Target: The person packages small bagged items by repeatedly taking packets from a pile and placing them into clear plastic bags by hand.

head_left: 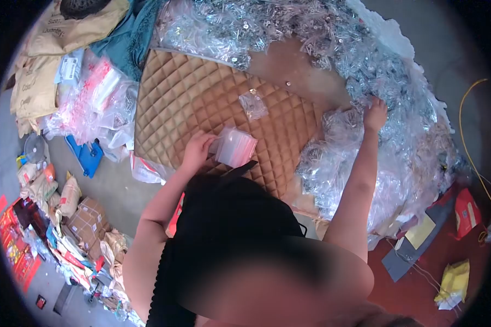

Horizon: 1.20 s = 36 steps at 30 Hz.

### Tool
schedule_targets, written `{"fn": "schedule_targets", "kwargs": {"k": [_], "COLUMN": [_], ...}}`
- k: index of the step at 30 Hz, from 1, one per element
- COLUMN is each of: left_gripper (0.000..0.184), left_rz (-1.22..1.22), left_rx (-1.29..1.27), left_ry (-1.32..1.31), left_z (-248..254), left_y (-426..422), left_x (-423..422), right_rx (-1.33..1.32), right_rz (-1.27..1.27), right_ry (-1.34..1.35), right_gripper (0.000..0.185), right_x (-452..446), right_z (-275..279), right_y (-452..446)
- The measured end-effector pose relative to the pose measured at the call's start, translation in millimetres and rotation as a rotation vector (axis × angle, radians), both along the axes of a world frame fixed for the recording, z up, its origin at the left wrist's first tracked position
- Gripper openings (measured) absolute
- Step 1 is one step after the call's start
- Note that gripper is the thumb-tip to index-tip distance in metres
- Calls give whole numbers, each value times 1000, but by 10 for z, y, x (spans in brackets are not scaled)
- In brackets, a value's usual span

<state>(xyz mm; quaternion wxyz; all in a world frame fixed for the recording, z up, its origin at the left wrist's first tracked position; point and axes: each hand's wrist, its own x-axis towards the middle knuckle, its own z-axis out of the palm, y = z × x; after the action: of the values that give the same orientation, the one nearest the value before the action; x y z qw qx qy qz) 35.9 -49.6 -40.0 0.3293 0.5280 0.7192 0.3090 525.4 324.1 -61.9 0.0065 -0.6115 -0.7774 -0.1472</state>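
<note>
My left hand (197, 150) is at the left edge of a stack of clear zip bags (237, 147) with red-pink edges. Its fingers are pinched together on the edge of a clear bag there. The stack lies on a brown quilted mat (174, 103) in front of my body. Farther up the mat is a small clear packet (253, 104) with small pieces in it. My right arm stretches out to a large heap of clear plastic packets (360, 158). There my right hand (375, 114) has its fingers curled down among the packets; what they grip is hidden.
Bare brown tabletop (294, 65) shows between mat and heap. To the left are plastic bags (101, 92), brown sacks (35, 92) and a blue dustpan-like object (84, 155). A cardboard box (87, 223) stands on the floor. A yellow cable (463, 109) hangs at the right.
</note>
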Motion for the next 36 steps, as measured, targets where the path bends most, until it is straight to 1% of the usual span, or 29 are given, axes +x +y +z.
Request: {"fn": "schedule_targets", "kwargs": {"k": [2, 4, 5, 6, 7, 8, 9, 10, 11, 13, 14, 16, 17, 18, 19, 20, 22, 23, 24, 25, 27, 28, 29, 31, 32, 33, 34, 35, 36], "left_gripper": [10, 10, 10, 10, 10, 10, 9, 11, 11, 21, 21, 27, 27, 26, 26, 26, 23, 23, 19, 15, 11, 8, 8, 21, 21, 34, 48, 48, 57], "left_rz": [47, 77, 98, 117, 131, 142, 189, 231, 230, 27, 32, 19, 16, 135, 255, 253, 292, 297, 172, 44, 85, 118, 120, 91, 99, 108, 117, 126, 106], "left_rx": [-35, -39, -27, -148, -278, -283, -95, 96, 95, 97, 88, -124, -124, -78, -36, -36, -20, -13, 166, 340, 333, 320, 325, 374, 380, 310, 240, 247, 36], "left_ry": [-17, -152, -150, -107, -65, -57, -83, -110, -107, 70, 68, 135, 135, -12, -163, -165, -276, -276, 48, 374, 439, 503, 496, 490, 485, 368, 249, 244, 111], "left_z": [78, 254, 358, 477, 543, 527, 475, 440, 421, 380, 394, 448, 429, 397, 384, 389, 421, 492, 593, 651, 570, 546, 515, 488, 436, 411, 388, 368, 485], "left_y": [107, 212, 269, 325, 342, 346, 367, 374, 346, 268, 240, 203, 232, 264, 268, 271, 257, 228, 216, 195, 28, -36, -95, -181, -194, -203, -213, -225, -211], "left_x": [23, 52, 53, 25, 4, -12, -40, -64, -110, -226, -223, -158, -106, -27, 29, 42, 7, -49, -130, -208, -366, -453, -540, -672, -702, -708, -716, -724, -702], "right_rx": [42, 95, 4, -89, -88, -77, -67, 36, 34, -74, -85, -609, -731, -848, -1014, -1254, -1444, -1264, -1080, -1077, -620, -612, -648, -686, -811, -935, -932, -1075, -1213], "right_rz": [6, 33, -85, -204, -189, -198, -212, -92, -93, -72, -71, -16, 74, 164, 113, 78, 335, 302, 271, 281, 317, 319, 311, 304, 238, 165, 166, 96, 14], "right_ry": [-69, -130, -183, -231, -222, -172, -121, -68, -65, 763, 760, 1451, 1404, 1352, 1295, 1298, 1098, 1172, 1238, 1235, 873, 868, 838, 795, 726, 655, 645, 916, 1192], "right_gripper": [34, 31, 27, 24, 24, 22, 20, 17, 17, 12, 12, 10, 11, 13, 18, 19, 21, 24, 28, 28, 39, 39, 42, 45, 51, 56, 56, 55, 54], "right_x": [-14, -9, -21, -70, -103, -104, -82, -57, -38, -296, -461, -862, -1183, -1498, -1733, -2012, -2367, -2590, -2796, -2883, -2994, -3038, -3035, -3009, -3009, -2984, -2970, -2986, -3012], "right_z": [72, 140, 168, 172, 175, 186, 173, 158, 120, 321, 375, 493, 597, 668, 519, 470, -280, -404, -474, -580, -716, -643, -566, -483, -436, -459, -485, -518, -563], "right_y": [-131, -151, -105, -42, 11, 40, 68, 96, 80, -88, -199, -564, -744, -936, -1048, -1150, -1177, -1308, -1419, -1487, -1562, -1581, -1640, -1747, -1756, -1749, -1709, -1632, -1574]}}
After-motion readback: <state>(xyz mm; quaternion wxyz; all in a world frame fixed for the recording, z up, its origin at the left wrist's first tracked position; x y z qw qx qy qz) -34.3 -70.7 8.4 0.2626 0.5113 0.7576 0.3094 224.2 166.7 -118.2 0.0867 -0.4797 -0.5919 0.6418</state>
